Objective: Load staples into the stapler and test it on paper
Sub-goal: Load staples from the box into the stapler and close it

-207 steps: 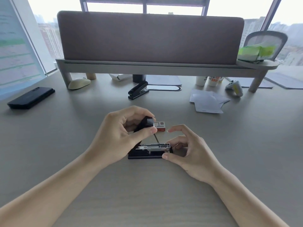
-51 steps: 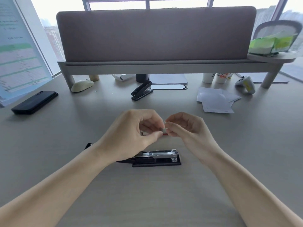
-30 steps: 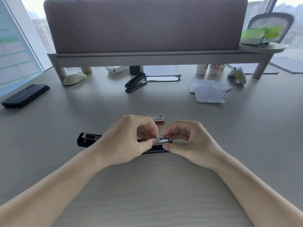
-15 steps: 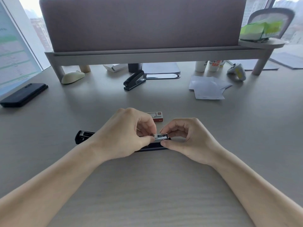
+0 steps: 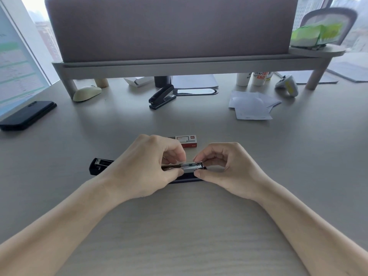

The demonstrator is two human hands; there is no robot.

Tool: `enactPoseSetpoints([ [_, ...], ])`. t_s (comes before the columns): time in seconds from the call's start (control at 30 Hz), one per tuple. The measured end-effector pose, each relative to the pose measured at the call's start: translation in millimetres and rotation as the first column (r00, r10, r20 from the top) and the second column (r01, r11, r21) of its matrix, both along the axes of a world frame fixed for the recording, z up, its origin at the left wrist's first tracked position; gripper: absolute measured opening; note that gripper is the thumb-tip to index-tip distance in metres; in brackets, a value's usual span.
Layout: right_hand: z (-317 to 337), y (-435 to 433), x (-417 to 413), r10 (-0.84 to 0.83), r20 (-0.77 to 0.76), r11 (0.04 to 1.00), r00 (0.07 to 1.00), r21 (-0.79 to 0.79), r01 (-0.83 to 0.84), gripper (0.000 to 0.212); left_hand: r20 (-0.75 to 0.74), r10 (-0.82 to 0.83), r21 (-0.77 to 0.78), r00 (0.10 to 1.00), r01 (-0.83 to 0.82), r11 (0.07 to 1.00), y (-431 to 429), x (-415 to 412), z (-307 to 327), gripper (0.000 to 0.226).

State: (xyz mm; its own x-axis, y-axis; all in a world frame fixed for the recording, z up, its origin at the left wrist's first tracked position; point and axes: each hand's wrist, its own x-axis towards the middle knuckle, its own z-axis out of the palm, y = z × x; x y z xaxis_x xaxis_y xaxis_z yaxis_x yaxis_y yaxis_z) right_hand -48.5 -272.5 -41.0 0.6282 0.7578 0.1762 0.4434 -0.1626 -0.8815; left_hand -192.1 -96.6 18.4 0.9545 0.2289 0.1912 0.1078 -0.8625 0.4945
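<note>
Head view: the pale wood-grain table (image 5: 179,236) runs to a grey divider (image 5: 171,26) before city windows; print on the cups (image 5: 256,78) under its shelf and on the red-and-white staple box (image 5: 187,140) is too small to read. Just nearer than that box lies the black stapler (image 5: 99,166), flipped open, with paper (image 5: 252,105) far beyond. The left hand (image 5: 145,166) and right hand (image 5: 229,168) have fingers (image 5: 177,172) pinched on its silver staple channel (image 5: 192,167).

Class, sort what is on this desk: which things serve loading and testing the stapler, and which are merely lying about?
Job in hand: opened stapler under left hand and right hand; staple box; paper sheets.

Lying about: second stapler; phone; mouse; cups; game controller.
</note>
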Motion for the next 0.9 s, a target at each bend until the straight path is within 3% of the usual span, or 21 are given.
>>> enactPoseSetpoints([
  [0.23, 0.2, 0.9, 0.4, 0.000, 0.000, 1.000, 1.000, -0.001, 0.000, 0.019, -0.019, 0.061, 0.040, 0.998, -0.061, 0.997, 5.8, -14.3, -1.7, 0.009],
  [0.9, 0.2, 1.3, -0.1, -0.004, 0.010, 1.000, 1.000, -0.011, 0.004, 0.020, -0.021, 0.034, 0.021, 0.999, -0.034, 0.999, -7.8, -3.9, -6.7, 0.006],
])
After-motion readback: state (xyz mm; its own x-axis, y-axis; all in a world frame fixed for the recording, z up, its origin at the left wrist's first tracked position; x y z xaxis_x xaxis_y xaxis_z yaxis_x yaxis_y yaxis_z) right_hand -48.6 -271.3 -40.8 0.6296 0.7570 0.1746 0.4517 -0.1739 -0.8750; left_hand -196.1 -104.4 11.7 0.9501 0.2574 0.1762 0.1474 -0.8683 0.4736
